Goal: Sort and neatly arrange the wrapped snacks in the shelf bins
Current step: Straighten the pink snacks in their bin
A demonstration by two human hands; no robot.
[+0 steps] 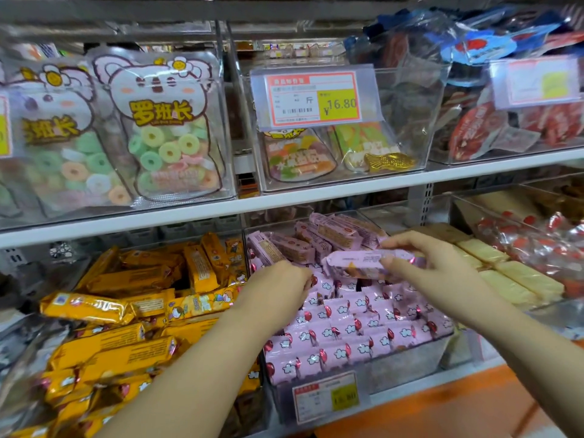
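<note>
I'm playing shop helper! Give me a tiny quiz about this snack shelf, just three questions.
1. True or false: the right hand holds a pink wrapped snack.
2. The wrapped bars in the bin left of the pink bin are: A) orange-yellow B) green C) blue
3. Fill in: the price tag on the upper shelf reads ____.

Key: 1 true; 2 A; 3 16.80
</note>
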